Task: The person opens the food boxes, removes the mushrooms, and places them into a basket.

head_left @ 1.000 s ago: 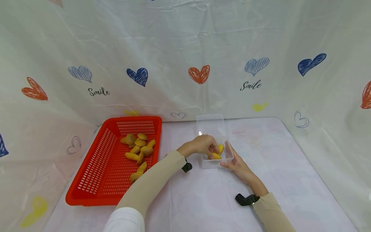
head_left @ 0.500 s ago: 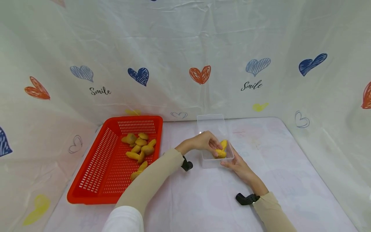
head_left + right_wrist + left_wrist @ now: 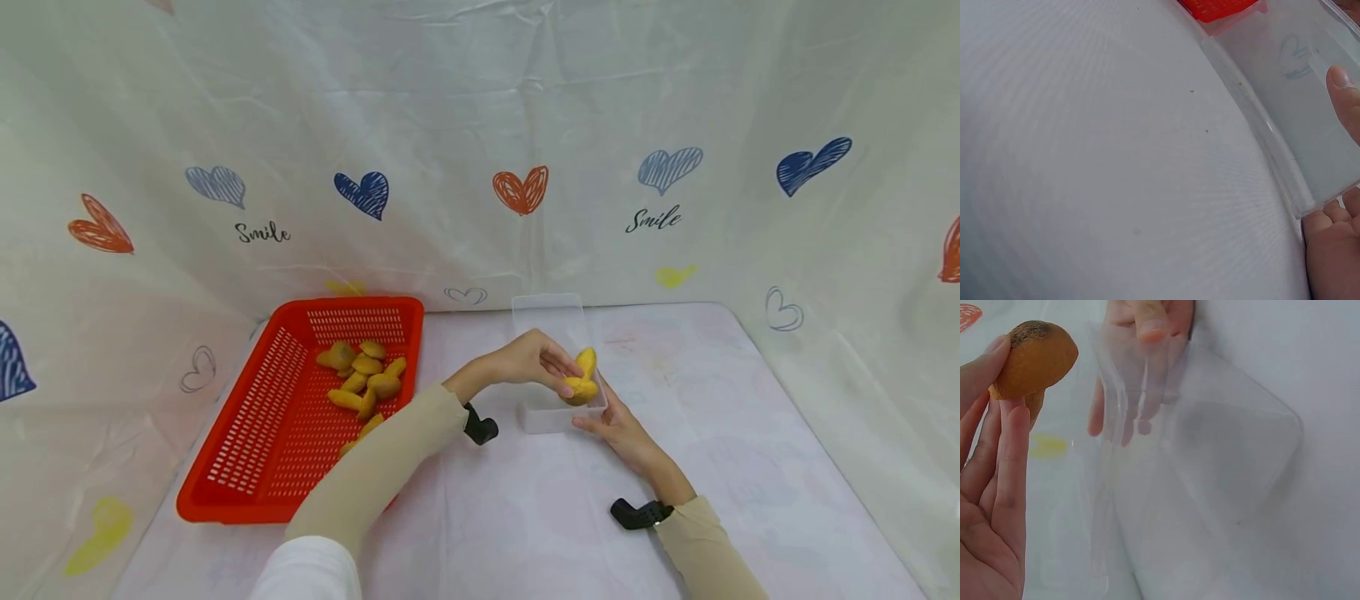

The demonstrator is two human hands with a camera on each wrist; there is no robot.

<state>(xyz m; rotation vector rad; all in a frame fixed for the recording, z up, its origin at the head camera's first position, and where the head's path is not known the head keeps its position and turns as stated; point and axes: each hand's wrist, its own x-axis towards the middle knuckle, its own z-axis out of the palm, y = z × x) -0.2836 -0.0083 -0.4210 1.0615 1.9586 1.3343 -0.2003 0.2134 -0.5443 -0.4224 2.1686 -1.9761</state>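
Between thumb and fingers my left hand (image 3: 534,358) pinches a yellow-brown mushroom (image 3: 580,388), its stem pointing up and away. The left wrist view shows the rounded cap of the same mushroom (image 3: 1041,359), with a dark patch on top. It is held over a small clear plastic box (image 3: 551,420) with its hinged lid (image 3: 547,310) raised at the back. My right hand (image 3: 621,429) grips the box's right side, thumb at the front and fingers along the side wall. The right wrist view shows part of the thumb (image 3: 1344,100) against the clear box (image 3: 1272,128).
A red perforated basket (image 3: 251,433) stands on the left with several more mushrooms (image 3: 384,385) inside, partly behind my left forearm. A white cloth (image 3: 712,417) covers the table. A curtain printed with hearts (image 3: 450,100) hangs behind it.
My left hand has lifted the mushroom up out of the box, moving it slightly right and turning it stem-up. The right hand has stayed at the box's side.
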